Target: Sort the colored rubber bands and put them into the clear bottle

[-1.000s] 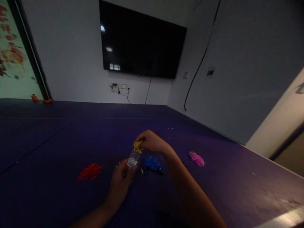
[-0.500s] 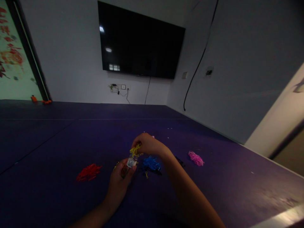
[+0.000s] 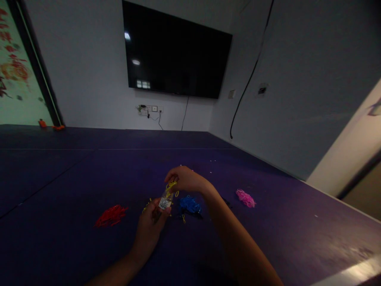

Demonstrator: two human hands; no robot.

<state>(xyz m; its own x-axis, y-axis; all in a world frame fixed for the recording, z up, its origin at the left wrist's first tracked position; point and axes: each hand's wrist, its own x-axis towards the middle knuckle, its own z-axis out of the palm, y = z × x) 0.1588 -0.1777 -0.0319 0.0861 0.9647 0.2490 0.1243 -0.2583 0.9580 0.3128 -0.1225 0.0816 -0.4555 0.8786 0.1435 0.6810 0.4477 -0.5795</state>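
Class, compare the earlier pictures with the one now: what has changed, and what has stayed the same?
The right hand, holding yellow bands, has come down slightly; the bands now appear to reach into the top of the clear container. A yellow loop now shows at the near edge of the blue pile. The left hand still grips the container; the red pile and pink pile stayed put.
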